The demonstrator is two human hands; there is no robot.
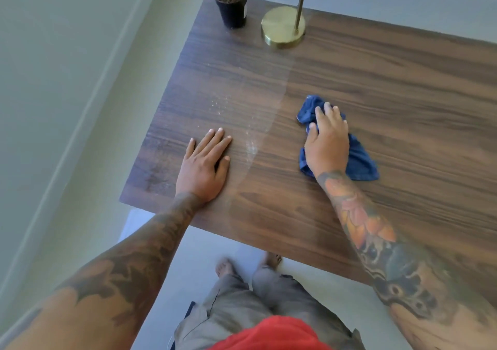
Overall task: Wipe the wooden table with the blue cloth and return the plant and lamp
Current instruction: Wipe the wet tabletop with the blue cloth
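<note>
A dark wooden table (376, 86) fills the middle of the head view. My right hand (326, 141) presses down on a crumpled blue cloth (360, 161) in the table's middle. My left hand (205, 163) lies flat on the wood near the front left edge, fingers spread, holding nothing. Between the hands runs a dusty band with white specks (251, 145); the wood to its right looks cleaner. A plant in a black pot (233, 8) and a brass lamp base (283, 28) with a thin pole stand at the far left corner.
A pale wall and baseboard (67, 134) run along the left of the table. Grey floor (193, 255) lies below the front edge, where my bare feet and grey shorts show.
</note>
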